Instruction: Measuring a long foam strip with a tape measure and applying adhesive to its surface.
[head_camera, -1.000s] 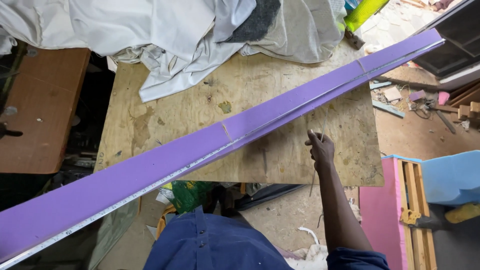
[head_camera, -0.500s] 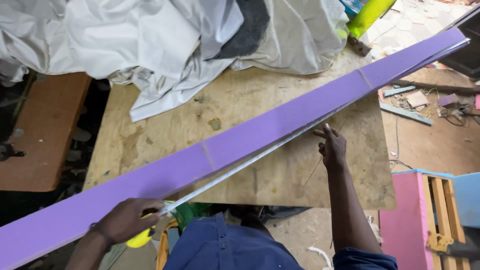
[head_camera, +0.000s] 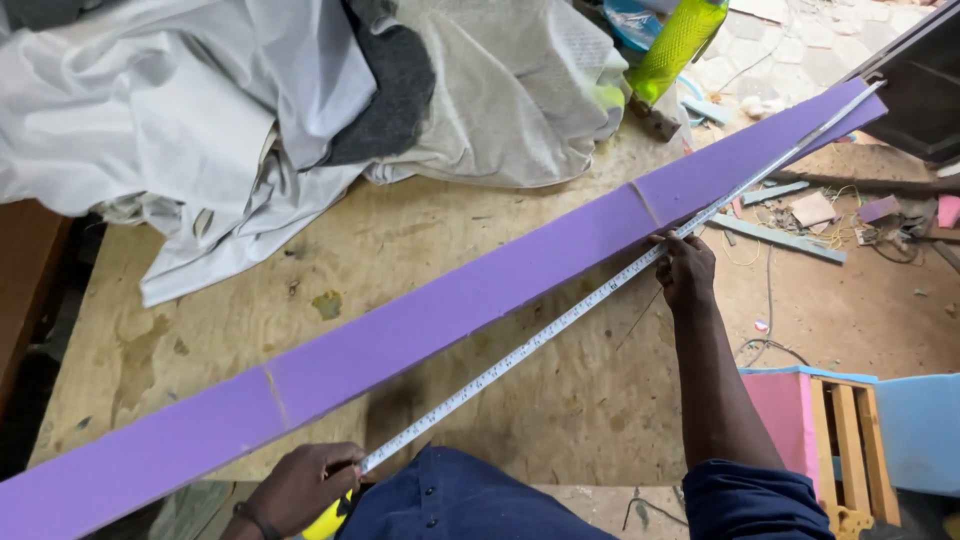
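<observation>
A long purple foam strip (head_camera: 470, 300) lies diagonally across a plywood worktop (head_camera: 560, 410), from lower left to upper right. A metal tape measure blade (head_camera: 560, 325) is stretched along the strip's near edge. My left hand (head_camera: 300, 487) grips the yellow tape measure case (head_camera: 325, 518) at the bottom edge of the view. My right hand (head_camera: 686, 270) rests on the blade and the strip's edge, and seems to hold a thin pencil against the foam. Seam lines cross the strip in three places.
Crumpled white and grey cloth (head_camera: 250, 120) is heaped at the back of the worktop. A yellow-green bottle (head_camera: 680, 45) stands behind it. Pink and blue foam slabs (head_camera: 905, 430) and a wooden frame (head_camera: 845, 440) sit at lower right. Scraps litter the floor (head_camera: 850, 290) to the right.
My left hand came into view with the yellow case and the blade now runs along the strip. My right hand moved up to the strip's edge. The view has moved closer.
</observation>
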